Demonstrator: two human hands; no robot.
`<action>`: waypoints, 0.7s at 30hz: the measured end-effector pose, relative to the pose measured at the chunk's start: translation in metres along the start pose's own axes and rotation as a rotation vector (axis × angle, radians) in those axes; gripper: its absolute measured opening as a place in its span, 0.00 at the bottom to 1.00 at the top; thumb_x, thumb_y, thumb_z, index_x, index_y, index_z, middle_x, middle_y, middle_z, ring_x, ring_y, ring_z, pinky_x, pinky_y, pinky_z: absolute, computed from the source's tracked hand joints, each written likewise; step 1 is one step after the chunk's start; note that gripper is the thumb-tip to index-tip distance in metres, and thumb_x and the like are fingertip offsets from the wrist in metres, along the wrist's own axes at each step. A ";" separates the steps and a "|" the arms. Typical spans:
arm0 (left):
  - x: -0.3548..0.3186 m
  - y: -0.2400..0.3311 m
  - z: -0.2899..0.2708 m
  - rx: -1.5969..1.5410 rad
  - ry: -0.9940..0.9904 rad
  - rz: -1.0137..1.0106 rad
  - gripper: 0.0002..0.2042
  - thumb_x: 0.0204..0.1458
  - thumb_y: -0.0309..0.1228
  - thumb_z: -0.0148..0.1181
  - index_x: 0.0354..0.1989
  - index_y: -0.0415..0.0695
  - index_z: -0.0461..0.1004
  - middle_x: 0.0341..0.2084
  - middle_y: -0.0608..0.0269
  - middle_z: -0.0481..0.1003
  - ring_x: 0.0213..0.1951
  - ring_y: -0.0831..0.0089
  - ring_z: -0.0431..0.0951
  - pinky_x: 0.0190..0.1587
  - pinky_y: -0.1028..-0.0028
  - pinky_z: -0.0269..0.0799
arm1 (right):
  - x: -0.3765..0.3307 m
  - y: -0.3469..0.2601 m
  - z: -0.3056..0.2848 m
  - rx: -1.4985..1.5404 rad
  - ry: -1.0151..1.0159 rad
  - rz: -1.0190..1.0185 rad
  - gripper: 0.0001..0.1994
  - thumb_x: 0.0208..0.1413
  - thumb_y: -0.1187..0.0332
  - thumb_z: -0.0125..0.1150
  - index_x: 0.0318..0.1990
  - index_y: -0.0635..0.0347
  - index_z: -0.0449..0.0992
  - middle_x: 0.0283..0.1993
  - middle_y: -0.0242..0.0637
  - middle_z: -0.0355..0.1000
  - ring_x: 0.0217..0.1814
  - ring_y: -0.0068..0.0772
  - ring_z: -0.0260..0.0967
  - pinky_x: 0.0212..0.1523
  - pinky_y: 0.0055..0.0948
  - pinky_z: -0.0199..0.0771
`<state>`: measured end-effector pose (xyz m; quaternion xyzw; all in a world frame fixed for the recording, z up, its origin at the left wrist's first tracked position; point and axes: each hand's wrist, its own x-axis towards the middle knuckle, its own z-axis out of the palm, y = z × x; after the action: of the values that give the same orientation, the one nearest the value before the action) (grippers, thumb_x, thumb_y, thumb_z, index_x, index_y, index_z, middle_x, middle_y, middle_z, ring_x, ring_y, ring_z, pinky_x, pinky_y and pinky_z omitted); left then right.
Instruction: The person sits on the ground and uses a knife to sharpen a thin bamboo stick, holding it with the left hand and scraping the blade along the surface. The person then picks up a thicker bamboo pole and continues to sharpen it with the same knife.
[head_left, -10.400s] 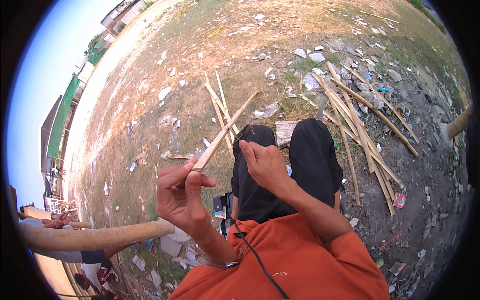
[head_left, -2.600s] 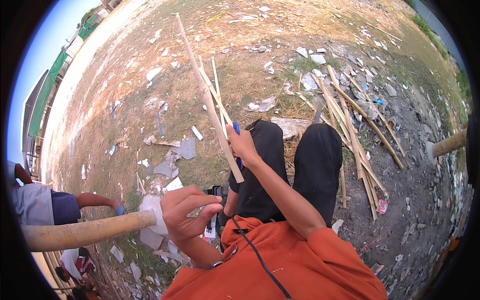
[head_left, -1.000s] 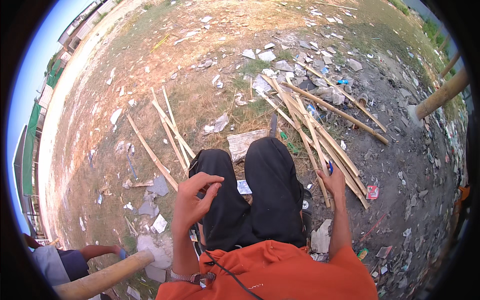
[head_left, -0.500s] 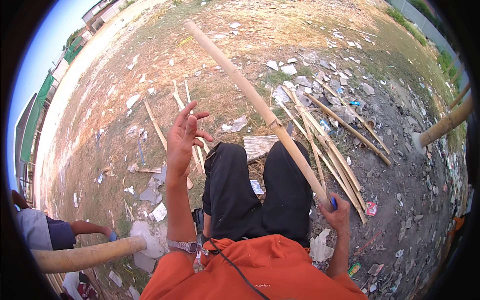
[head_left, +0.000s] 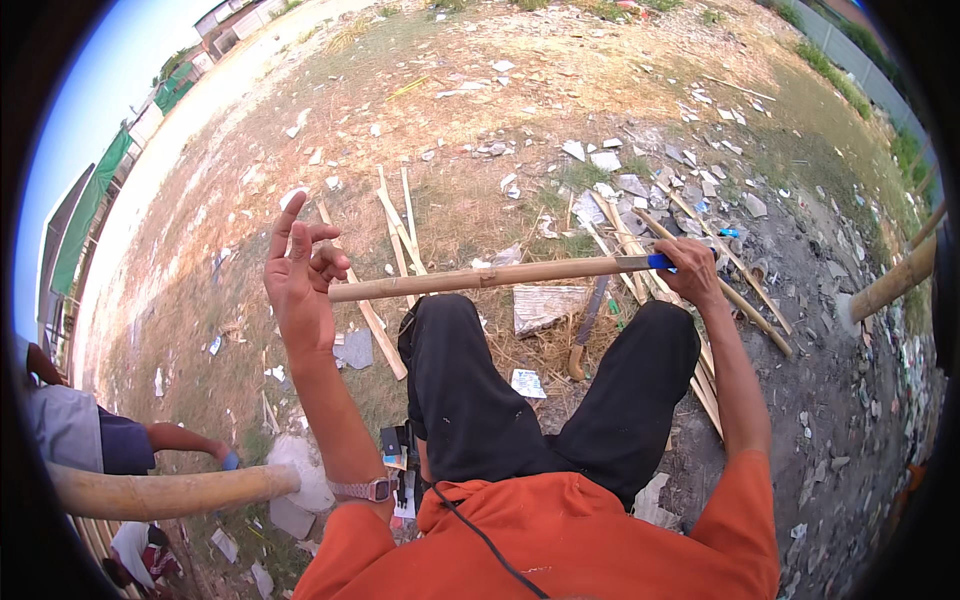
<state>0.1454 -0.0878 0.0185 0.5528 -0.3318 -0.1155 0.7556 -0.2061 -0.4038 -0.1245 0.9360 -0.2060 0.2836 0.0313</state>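
Observation:
A thin bamboo pole [head_left: 480,278] lies nearly level across my knees. Its left end meets the palm side of my left hand [head_left: 305,275], whose fingers are spread and raised, not wrapped round it. At the other end my right hand [head_left: 690,268] is closed on the pole together with a small blue object [head_left: 660,261]. A dark piece shows beside the blue; the fingers partly hide both, so its kind is unclear. On the ground between my legs lies a machete [head_left: 590,335] with a dark blade and curved wooden handle, near a weathered wooden block [head_left: 545,308].
Split bamboo strips [head_left: 712,385] and a round bamboo piece [head_left: 745,305] lie to the right, more strips [head_left: 400,225] ahead. Thick bamboo posts stand left [head_left: 190,493] and right [head_left: 895,280]. Broken tiles [head_left: 605,161] litter the ground. Another person [head_left: 90,430] is at the far left.
The pole has swung from a steep slant to nearly level, its far end coming down to my left hand. My right hand has risen forward, my knees have spread, and the machete has come into view.

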 end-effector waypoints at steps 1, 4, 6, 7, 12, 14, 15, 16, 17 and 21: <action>-0.005 0.004 0.002 0.002 0.093 0.012 0.21 0.56 0.45 0.51 0.46 0.38 0.71 0.21 0.62 0.73 0.16 0.80 0.71 0.18 0.85 0.65 | 0.005 0.002 0.010 0.023 -0.036 -0.015 0.14 0.35 0.71 0.66 0.34 0.53 0.71 0.28 0.32 0.72 0.31 0.36 0.70 0.32 0.33 0.68; -0.029 0.000 -0.034 -0.044 -0.088 -0.144 0.21 0.56 0.45 0.51 0.37 0.35 0.74 0.16 0.61 0.71 0.14 0.79 0.70 0.15 0.84 0.63 | 0.010 0.002 0.032 0.063 -0.096 -0.011 0.14 0.34 0.71 0.66 0.33 0.54 0.70 0.27 0.33 0.71 0.32 0.37 0.70 0.33 0.35 0.68; -0.053 0.002 -0.045 0.022 -0.249 -0.334 0.23 0.56 0.47 0.50 0.29 0.33 0.74 0.12 0.61 0.70 0.12 0.79 0.69 0.11 0.84 0.61 | 0.012 -0.002 0.041 0.102 -0.105 0.021 0.15 0.34 0.70 0.66 0.33 0.54 0.70 0.27 0.34 0.71 0.32 0.38 0.70 0.34 0.36 0.68; -0.062 -0.004 -0.053 0.038 -0.320 -0.434 0.24 0.55 0.48 0.51 0.34 0.33 0.73 0.16 0.59 0.72 0.12 0.79 0.69 0.11 0.84 0.61 | 0.014 -0.006 0.043 0.126 -0.057 0.015 0.15 0.35 0.68 0.67 0.34 0.55 0.70 0.27 0.36 0.71 0.32 0.40 0.70 0.34 0.37 0.67; -0.073 -0.024 -0.044 0.079 -0.120 -0.441 0.39 0.47 0.56 0.55 0.60 0.38 0.55 0.38 0.48 0.74 0.15 0.79 0.70 0.11 0.86 0.61 | 0.027 -0.037 0.039 0.294 -0.077 0.147 0.16 0.39 0.65 0.69 0.35 0.58 0.70 0.28 0.38 0.70 0.32 0.42 0.70 0.32 0.36 0.67; -0.063 -0.026 -0.046 0.046 -0.069 -0.258 0.48 0.44 0.58 0.56 0.66 0.45 0.39 0.47 0.46 0.70 0.16 0.79 0.71 0.14 0.87 0.63 | 0.031 -0.055 0.040 0.348 -0.086 0.179 0.17 0.40 0.65 0.69 0.36 0.59 0.70 0.28 0.39 0.71 0.32 0.42 0.70 0.33 0.36 0.67; -0.058 -0.020 -0.044 0.040 -0.055 -0.168 0.48 0.44 0.58 0.57 0.66 0.44 0.40 0.47 0.46 0.70 0.16 0.79 0.71 0.15 0.87 0.64 | 0.030 -0.064 0.045 0.422 -0.159 0.242 0.18 0.40 0.64 0.70 0.36 0.59 0.70 0.29 0.39 0.71 0.33 0.42 0.70 0.34 0.36 0.68; -0.054 -0.015 -0.040 0.029 -0.042 -0.079 0.48 0.43 0.57 0.57 0.66 0.44 0.40 0.47 0.46 0.70 0.16 0.79 0.71 0.15 0.87 0.64 | 0.025 -0.069 0.055 0.473 -0.110 0.229 0.18 0.39 0.64 0.70 0.35 0.59 0.69 0.29 0.40 0.71 0.34 0.43 0.70 0.35 0.36 0.69; -0.050 -0.010 -0.033 -0.007 -0.082 -0.029 0.45 0.45 0.55 0.57 0.65 0.43 0.43 0.46 0.46 0.71 0.16 0.80 0.70 0.16 0.87 0.64 | 0.020 -0.075 0.065 0.465 -0.127 0.232 0.18 0.39 0.63 0.70 0.35 0.59 0.69 0.29 0.39 0.71 0.35 0.43 0.70 0.35 0.36 0.69; -0.050 0.005 -0.030 0.020 -0.085 0.073 0.29 0.52 0.45 0.56 0.56 0.40 0.58 0.40 0.48 0.73 0.15 0.80 0.68 0.16 0.87 0.62 | 0.020 -0.112 0.104 0.569 -0.224 0.217 0.20 0.37 0.64 0.71 0.37 0.59 0.69 0.32 0.39 0.70 0.38 0.44 0.69 0.39 0.39 0.68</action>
<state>0.1261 -0.0362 -0.0011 0.5426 -0.3848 -0.1081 0.7388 -0.0920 -0.3273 -0.1943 0.9052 -0.2193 0.2267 -0.2850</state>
